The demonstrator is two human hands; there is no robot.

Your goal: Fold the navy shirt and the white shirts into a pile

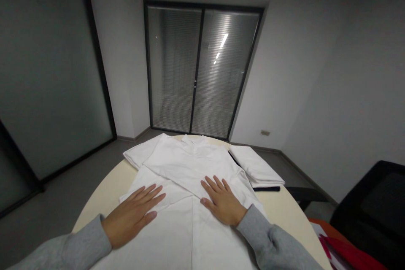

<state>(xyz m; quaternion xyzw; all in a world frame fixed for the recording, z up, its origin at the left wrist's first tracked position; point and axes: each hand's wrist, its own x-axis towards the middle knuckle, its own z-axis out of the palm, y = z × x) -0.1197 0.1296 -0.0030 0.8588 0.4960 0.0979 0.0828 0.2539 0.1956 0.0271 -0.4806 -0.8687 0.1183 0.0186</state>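
Note:
A white shirt (177, 240) lies spread on a round, pale table, its collar at the far edge. One sleeve is laid across the upper body of the shirt from right to left or the other way; I cannot tell which. My left hand (134, 213) rests flat on the left side of the shirt, fingers apart. On the right side, near the end of the diagonal fold, my right hand (221, 200) lies flat with its fingers spread. Neither hand grips the fabric. The near part of the shirt runs out of view at the bottom.
Folded white cloth (256, 166) with something dark under it sits at the table's right edge. The pale round table (101, 196) curves away on both sides. A black chair (376, 202) stands at right, with red cloth (348, 251) near it. Glass doors (202, 71) are beyond.

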